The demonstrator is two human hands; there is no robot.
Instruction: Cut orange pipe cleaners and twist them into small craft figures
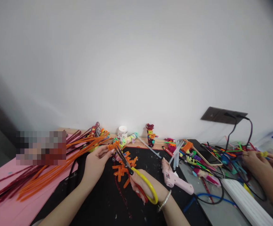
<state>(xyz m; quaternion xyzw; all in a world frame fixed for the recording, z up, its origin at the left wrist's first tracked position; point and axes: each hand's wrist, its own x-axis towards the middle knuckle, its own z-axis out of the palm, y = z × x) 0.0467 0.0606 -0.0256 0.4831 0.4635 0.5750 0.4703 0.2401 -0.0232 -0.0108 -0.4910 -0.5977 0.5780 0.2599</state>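
Observation:
Between the fingertips of my left hand [98, 161] is a short orange pipe cleaner piece [113, 146]. My right hand [142, 185] grips a pair of scissors [148, 185] with yellow and red handles, its dark blades pointing up and left to the orange piece. Whether the blades touch it I cannot tell. Below the blades, a loose pile of cut orange pipe cleaner pieces [119, 174] lies on the black mat [99, 201]. Long orange pipe cleaners [44, 180] and dark red ones [7, 188] stretch out left of my left hand.
A pink glue gun [174, 179] lies right of my right hand, near clear glue sticks [177, 155] and a phone [204, 152]. A small fuzzy figure [151, 135] and a paper cup [122, 131] stand by the wall. Another person's hands [256, 163] work at far right, beyond a white power strip [247, 201].

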